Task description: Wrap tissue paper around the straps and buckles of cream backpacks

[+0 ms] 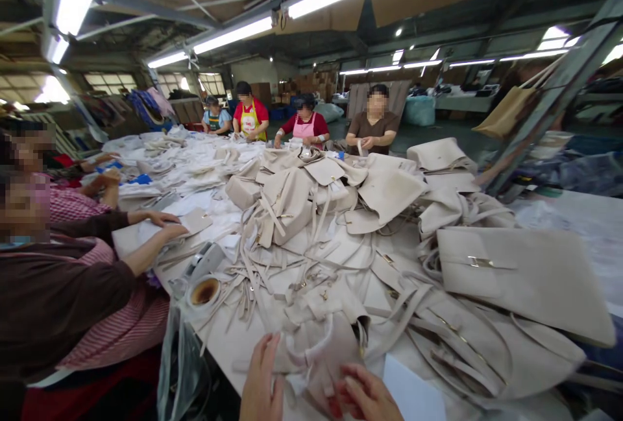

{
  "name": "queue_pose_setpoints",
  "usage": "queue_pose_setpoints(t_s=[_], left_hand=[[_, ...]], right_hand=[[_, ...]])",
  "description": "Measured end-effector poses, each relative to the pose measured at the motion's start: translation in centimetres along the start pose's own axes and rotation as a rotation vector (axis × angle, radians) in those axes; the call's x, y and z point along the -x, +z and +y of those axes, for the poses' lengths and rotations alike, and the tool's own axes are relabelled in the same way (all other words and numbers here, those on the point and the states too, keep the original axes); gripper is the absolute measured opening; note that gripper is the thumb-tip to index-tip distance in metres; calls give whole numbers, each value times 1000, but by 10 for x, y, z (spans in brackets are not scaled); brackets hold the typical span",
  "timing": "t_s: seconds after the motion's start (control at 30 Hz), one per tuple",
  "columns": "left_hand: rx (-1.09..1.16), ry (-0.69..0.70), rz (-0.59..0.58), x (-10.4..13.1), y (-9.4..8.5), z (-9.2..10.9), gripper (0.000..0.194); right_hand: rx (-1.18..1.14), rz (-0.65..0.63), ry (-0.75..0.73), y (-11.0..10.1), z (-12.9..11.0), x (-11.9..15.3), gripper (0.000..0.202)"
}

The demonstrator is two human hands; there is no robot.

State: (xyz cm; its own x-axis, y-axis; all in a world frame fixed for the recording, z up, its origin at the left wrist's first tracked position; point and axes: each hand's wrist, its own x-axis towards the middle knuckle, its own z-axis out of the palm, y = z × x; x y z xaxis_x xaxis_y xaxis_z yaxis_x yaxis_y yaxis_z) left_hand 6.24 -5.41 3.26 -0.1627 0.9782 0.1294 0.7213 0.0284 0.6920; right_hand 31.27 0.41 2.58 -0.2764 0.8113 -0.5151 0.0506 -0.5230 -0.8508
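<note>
A small beige bag [335,349] with a curved handle lies on the table at the bottom centre, between my two hands. Along its left side my left hand [263,379] is open, its fingers stretched upward. My right hand [367,395] is at the bag's lower right edge; its bent fingers close on the material, slightly blurred. Just beyond are more beige bag parts with small gold fittings [324,294] and loose straps [250,288]. A pale blue-white sheet [411,392] lies right of my right hand.
A tall heap of beige bags [287,200] covers the middle, with a large flat bag [520,278] at right. A bowl of brown liquid [204,292] stands near the left edge, above a hanging plastic bag [178,362]. Co-workers sit along the left and far sides.
</note>
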Motion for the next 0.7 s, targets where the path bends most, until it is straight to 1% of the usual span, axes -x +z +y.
queue_pose_setpoints(t_s=[0.07, 0.1, 0.13, 0.17, 0.2, 0.23, 0.27, 0.3, 0.33, 0.37, 0.4, 0.43, 0.47, 0.53, 0.57, 0.63, 0.7], left_hand=[[-112, 164, -56, -12, 1, 7, 65], [-139, 228, -97, -18, 3, 11, 62], [-149, 274, -130, -24, 6, 15, 53], [-144, 294, -143, -30, 9, 18, 42], [-128, 286, -133, -36, 11, 22, 32], [-104, 254, -111, -43, 11, 26, 28], [-84, 213, -91, -50, 9, 31, 28], [-74, 176, -84, -58, 6, 38, 29], [-83, 146, -91, -67, -1, 47, 28], [-107, 129, -118, -77, -8, 58, 24], [-142, 127, -152, -87, -17, 70, 19], [-167, 111, -185, -98, -26, 84, 16], [-141, 84, -223, -110, -35, 97, 16], [36, 38, -268, -137, -49, 120, 21], [132, 33, -266, -152, -55, 129, 22], [249, 61, -238, -188, -64, 144, 21], [286, 118, -209, -226, -76, 160, 19]], right_hand=[[41, 79, -46, -13, 2, -2, 48], [67, 139, -85, -19, 3, -4, 45], [94, 213, -136, -24, 2, -5, 43], [122, 297, -189, -28, 2, -8, 43], [147, 376, -233, -31, 1, -10, 44], [164, 440, -258, -33, 1, -12, 49], [171, 468, -270, -34, -1, -14, 54], [169, 454, -270, -34, -2, -16, 59], [161, 408, -264, -33, -4, -18, 62], [149, 367, -259, -33, -6, -19, 64], [135, 366, -260, -33, -8, -20, 66], [126, 409, -262, -34, -10, -20, 69], [122, 483, -263, -36, -13, -19, 72], [109, 614, -256, -43, -18, -15, 78], [87, 624, -245, -46, -21, -13, 81], [9, 552, -193, -50, -27, -7, 91], [-111, 466, -103, -46, -34, -2, 109]])
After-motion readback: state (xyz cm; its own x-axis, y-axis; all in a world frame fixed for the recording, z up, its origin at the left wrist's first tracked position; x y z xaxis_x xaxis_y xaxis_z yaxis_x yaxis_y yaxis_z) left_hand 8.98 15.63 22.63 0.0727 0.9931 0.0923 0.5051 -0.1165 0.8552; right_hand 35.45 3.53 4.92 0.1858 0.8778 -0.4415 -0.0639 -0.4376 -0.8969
